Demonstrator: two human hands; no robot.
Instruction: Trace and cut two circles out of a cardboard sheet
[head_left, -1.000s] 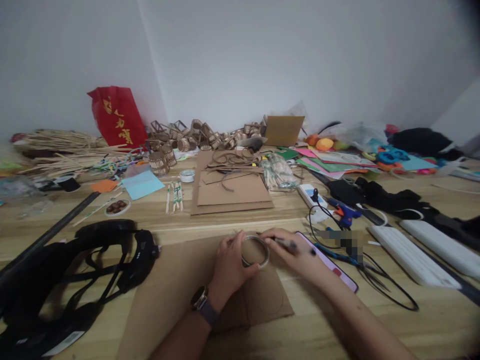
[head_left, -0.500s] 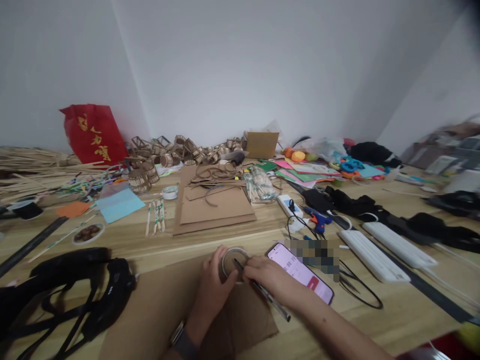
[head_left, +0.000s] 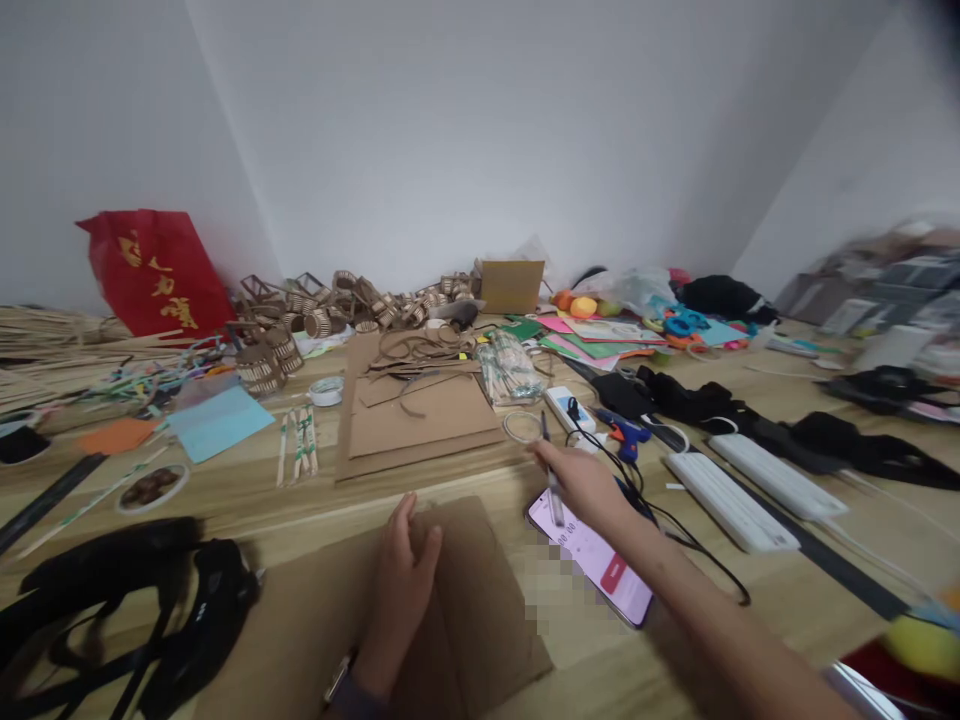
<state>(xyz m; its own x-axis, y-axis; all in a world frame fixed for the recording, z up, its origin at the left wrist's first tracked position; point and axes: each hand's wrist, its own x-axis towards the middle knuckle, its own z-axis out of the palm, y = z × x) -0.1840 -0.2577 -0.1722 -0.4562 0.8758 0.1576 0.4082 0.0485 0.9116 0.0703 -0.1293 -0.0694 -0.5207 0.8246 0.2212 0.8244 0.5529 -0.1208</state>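
My left hand [head_left: 403, 575] lies flat and open on a brown cardboard sheet [head_left: 465, 610] at the table's near edge. My right hand [head_left: 581, 485] reaches forward over a phone [head_left: 600, 560] with a lit screen and is closed on a pen [head_left: 548, 462]. A clear tape ring [head_left: 521, 427] lies on the wooden table just beyond the fingertips of that hand, apart from them.
A stack of cardboard pieces [head_left: 416, 410] lies ahead. White power strips [head_left: 731, 485], a blue glue gun [head_left: 626, 432] and black cables [head_left: 697, 560] are to the right. A black strapped device [head_left: 127, 610] sits at the left. Coloured paper, sticks and a red bag [head_left: 157, 270] line the back.
The tape ring has left the cardboard sheet and now lies further forward on the table. My right hand reached forward with the pen. My left hand opened flat. The view turned right.
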